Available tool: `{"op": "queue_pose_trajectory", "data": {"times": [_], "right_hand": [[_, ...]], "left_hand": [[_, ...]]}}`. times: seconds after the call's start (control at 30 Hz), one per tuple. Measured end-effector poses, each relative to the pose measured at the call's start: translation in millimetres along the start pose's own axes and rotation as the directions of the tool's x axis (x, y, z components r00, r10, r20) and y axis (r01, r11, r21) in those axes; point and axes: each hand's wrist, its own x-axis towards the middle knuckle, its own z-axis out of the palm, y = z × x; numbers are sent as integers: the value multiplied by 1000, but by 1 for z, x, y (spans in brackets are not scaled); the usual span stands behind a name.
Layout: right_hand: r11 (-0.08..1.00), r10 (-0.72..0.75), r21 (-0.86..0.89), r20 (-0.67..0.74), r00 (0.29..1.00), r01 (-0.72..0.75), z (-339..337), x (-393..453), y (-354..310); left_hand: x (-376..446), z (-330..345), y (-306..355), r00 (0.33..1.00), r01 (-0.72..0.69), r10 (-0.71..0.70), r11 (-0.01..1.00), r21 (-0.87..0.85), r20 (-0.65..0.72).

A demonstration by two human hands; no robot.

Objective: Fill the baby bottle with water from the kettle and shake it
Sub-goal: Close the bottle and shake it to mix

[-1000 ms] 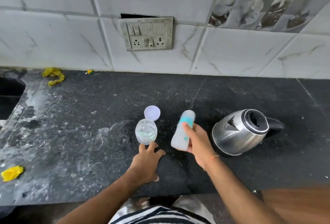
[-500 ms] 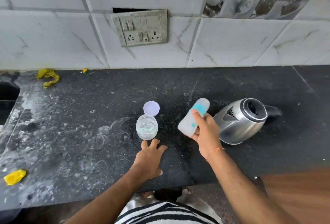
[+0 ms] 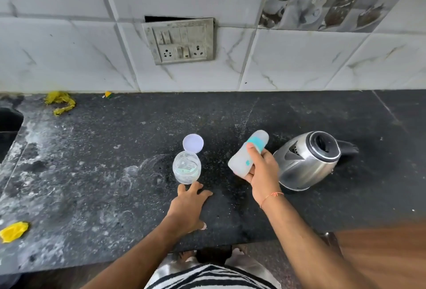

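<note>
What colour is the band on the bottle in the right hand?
Teal, on a frosted whitish baby bottle held in the right hand; head view.

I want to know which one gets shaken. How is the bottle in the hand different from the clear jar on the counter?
The baby bottle is frosted white with a teal band; the jar is clear. The bottle is tilted, gripped by the right hand; the jar stands upright on the counter, and the left hand rests just before it. The bottle is long and slim; the jar is short and round. Both look plastic.
</note>
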Motion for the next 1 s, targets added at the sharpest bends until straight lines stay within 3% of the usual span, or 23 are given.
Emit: {"op": "queue_pose_trajectory", "data": {"times": [0.1,0.17,0.27,0.3,0.37,0.43,0.53,0.57,0.67,0.7,0.8,0.83,0.93,1.0], "right_hand": [[964,88,-263,194,977,-34,-2,-4,4],[923,90,-384,213,973,-1,-2,-3,6],[998,-5,-68,18,1000,7,-3,0,-3],[998,0,-67,30,1000,2,-2,1,-3],[959,48,-284,193,980,9,-2,-3,2],[928,72,-372,210,975,11,-3,-3,5],[997,13,-76,36,999,-10,-3,2,-2],[996,15,-92,50,999,-10,-1,1,-2],[916,95,-401,225,970,3,-4,-4,8],[912,78,-410,218,973,19,-4,-3,8],[998,4,-60,29,1000,-2,-5,3,0],[998,14,-63,39,999,-11,-3,4,-2],[937,89,-349,213,973,-10,0,-2,6],[967,28,-254,148,989,11,1,1,5]], "left_hand": [[-1,2,2,1000,12,-12,1000,-5,-3],[-1,2,2,1000,7,-7,1000,-5,-18],[0,3,2,1000,2,-2,1000,-6,-5],[0,3,3,1000,8,-8,1000,-4,-1],[-1,4,5,1000,19,-19,1000,-1,2],[0,3,5,1000,13,-13,1000,4,-5],[0,2,3,1000,8,-8,1000,8,8],[-1,2,3,1000,11,-11,1000,9,11],[-3,2,5,1000,15,-15,1000,10,-1],[-3,1,4,1000,11,-11,1000,10,-7],[-3,2,5,1000,9,-10,1000,15,11],[-3,2,5,1000,16,-16,1000,11,13],[-3,-1,5,1000,19,-19,1000,21,6],[-1,-3,4,1000,10,-10,1000,20,2]]}}
